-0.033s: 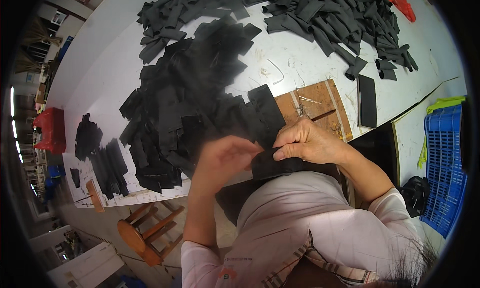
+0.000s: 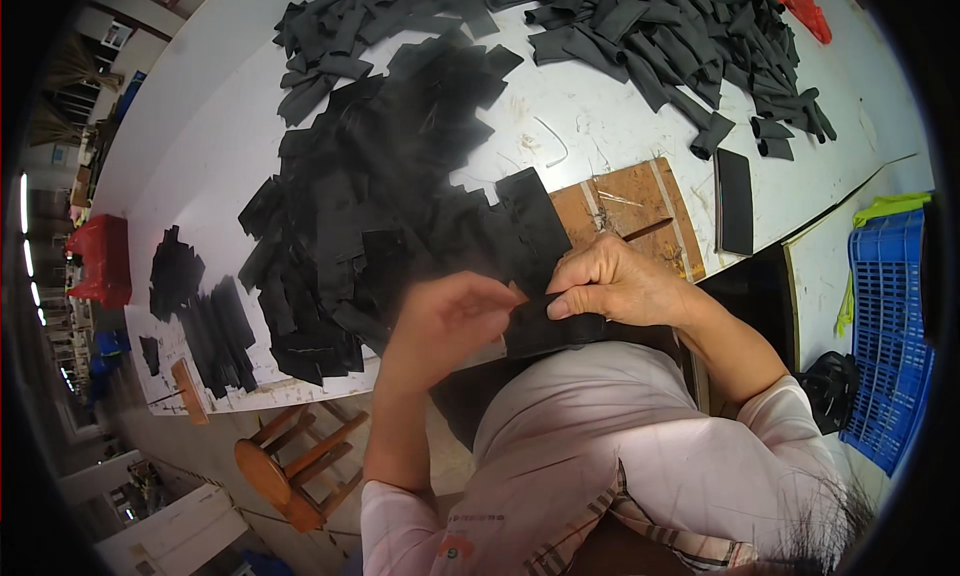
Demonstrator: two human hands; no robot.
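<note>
Close to my waist, a black fabric piece (image 2: 540,334) is held up at the table's front edge. My right hand (image 2: 618,288) pinches its upper edge, with the thumb lying on top of the cloth. At the fabric's left end is my left hand (image 2: 455,321), slightly blurred, its fingers bent and their tips drawn together at the cloth's edge. Just beyond both hands spreads a large pile of flat black fabric pieces (image 2: 340,206). One wider black piece (image 2: 530,216) lies at the pile's right side.
A worn wooden board (image 2: 640,211) lies beyond my right hand, beside a dark flat rectangular case (image 2: 734,202). Grey-black folded pieces (image 2: 640,36) heap at the back. Smaller stacks (image 2: 215,336) sit left. A wooden stool (image 2: 295,466) and a blue crate (image 2: 888,326) flank the table.
My left hand and forearm have shifted very slightly to the left. My right hand keeps its pinch on the fabric.
</note>
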